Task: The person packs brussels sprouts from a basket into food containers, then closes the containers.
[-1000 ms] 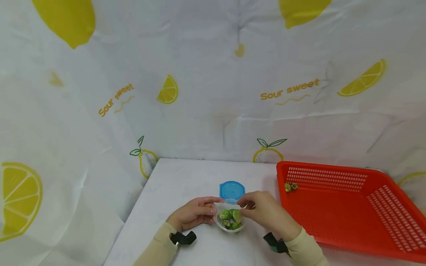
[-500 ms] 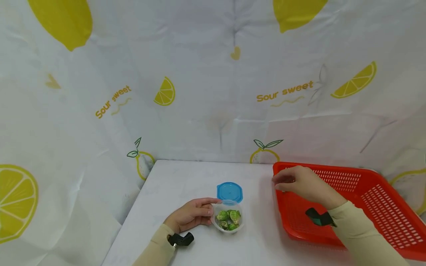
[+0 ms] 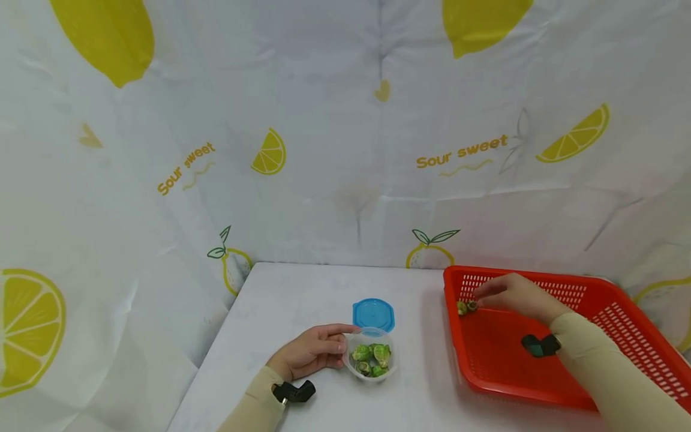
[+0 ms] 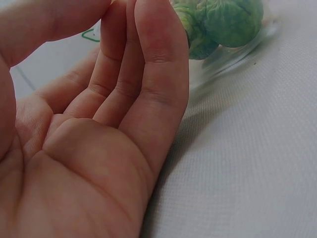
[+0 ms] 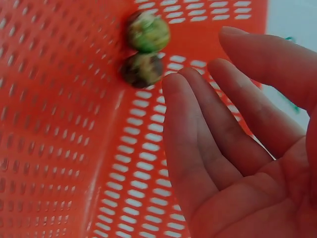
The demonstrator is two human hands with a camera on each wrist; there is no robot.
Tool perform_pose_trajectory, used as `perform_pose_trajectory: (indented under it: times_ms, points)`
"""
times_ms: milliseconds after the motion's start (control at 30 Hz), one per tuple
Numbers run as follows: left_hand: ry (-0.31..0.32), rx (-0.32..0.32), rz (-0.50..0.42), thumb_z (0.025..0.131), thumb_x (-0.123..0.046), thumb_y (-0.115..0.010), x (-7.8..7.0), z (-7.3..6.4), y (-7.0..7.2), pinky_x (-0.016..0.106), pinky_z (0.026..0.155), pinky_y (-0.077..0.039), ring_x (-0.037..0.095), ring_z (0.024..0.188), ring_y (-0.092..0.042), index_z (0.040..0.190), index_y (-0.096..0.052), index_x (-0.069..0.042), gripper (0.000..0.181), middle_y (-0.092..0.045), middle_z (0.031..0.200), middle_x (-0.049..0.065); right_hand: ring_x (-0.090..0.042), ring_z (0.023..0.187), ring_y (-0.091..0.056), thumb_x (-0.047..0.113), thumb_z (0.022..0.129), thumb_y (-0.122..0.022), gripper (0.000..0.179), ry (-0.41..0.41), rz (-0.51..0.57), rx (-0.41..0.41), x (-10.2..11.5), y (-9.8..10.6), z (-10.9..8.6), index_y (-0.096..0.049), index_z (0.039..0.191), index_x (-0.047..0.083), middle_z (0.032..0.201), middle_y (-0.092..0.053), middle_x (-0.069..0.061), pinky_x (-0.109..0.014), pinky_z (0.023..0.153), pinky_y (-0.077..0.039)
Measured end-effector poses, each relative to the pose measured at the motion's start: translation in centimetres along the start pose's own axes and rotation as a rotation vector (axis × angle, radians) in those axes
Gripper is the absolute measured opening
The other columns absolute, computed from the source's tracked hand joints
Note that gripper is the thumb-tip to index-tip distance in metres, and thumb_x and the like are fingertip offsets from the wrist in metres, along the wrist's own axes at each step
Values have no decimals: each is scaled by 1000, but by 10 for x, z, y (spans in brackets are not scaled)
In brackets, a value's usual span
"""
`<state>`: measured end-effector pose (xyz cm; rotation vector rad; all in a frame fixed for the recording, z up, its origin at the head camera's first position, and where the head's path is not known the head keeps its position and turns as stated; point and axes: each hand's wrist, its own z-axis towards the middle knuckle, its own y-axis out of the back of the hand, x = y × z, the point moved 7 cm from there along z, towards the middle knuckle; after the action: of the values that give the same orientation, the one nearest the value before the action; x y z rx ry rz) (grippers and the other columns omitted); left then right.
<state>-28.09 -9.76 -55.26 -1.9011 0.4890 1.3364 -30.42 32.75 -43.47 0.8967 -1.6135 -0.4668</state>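
My left hand [image 3: 312,351] holds the left side of a small clear plastic container [image 3: 393,367], thumb and forefinger at its rim. Several green Brussels sprouts [image 3: 361,353] lie in the container; the left wrist view has the sprouts [image 4: 233,22] just beyond the curled fingers. Over the red plastic basket [image 3: 518,348], my right hand [image 3: 515,296] reaches toward the back left corner with thumb and fingers apart, nothing between them. A green sprout [image 5: 148,35] and a browner sprout [image 5: 142,70] sit side by side against the basket wall, close to the right fingertips.
Behind the container lies a blue lid [image 3: 373,314], flat on the white-covered table [image 3: 302,294]. The basket's raised perforated walls take up the table's right side. A white backdrop [image 3: 324,204] with lemon prints hangs along the back and left.
My right hand has moved from the container to over the basket, then slightly right, so the two sprouts there show. The left hand has stayed at the container.
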Motion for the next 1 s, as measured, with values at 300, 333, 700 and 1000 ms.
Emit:
perform_pose_trajectory:
  times_ms: [300,333,700,1000]
  points:
    - [-1,21,1,109,-11,-62,0,1,0,26,89,-61,10,93,-69,164,-45,-7,58,-65,100,-5,-34,118,-66,28,100,-77,43,-45,-20,-6,-19,-2,18,-74,135,3,134,-73,-22,-58,100,-60]
    - [-2,22,1,109,-11,-62,0,1,0,26,89,-61,10,93,-69,164,-45,-7,58,-65,100,-5,-34,118,-66,28,100,-77,43,-43,-22,-8,-20,-3,19,-75,135,3,133,-73,-21,-58,101,-60]
    - [-7,22,-2,108,-10,-61,-1,0,-1,25,88,-61,10,93,-69,164,-45,-7,58,-65,100,-5,-30,109,-69,25,99,-78,42,-38,-50,-8,-20,-7,28,-75,130,-3,124,-77,-21,-57,99,-61]
    - [-8,23,-7,109,-8,-59,-1,0,-1,25,88,-61,11,92,-69,164,-45,-8,57,-65,100,-4,-28,104,-69,27,98,-80,38,-67,-80,-28,-25,-11,35,-79,123,-2,113,-80,-14,-56,97,-61]
